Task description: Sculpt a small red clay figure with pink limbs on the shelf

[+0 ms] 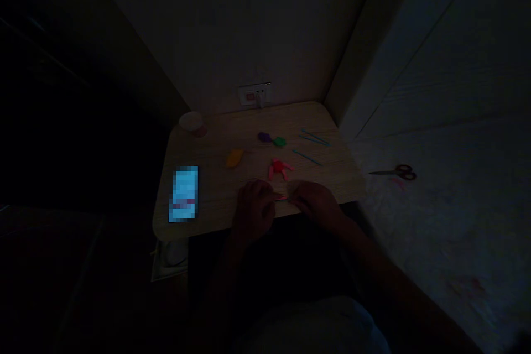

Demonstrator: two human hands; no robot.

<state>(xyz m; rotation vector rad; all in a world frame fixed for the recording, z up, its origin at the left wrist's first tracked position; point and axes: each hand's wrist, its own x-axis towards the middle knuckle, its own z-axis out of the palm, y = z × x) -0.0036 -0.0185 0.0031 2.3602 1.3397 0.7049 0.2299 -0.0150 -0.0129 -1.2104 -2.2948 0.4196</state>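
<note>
1) Pink piece between left hand and right hand: ends covered by the hands, full shape not determinable
2) Phone: screen pixelated, content unreadable
3) Cup: interior too dark to assess
4) Pale item below the table: upper part hidden by the tabletop, identity undetermined
5) Right forearm: cut off by the lower edge
6) Reddish patch at far right: blurred, nature undetermined
</note>
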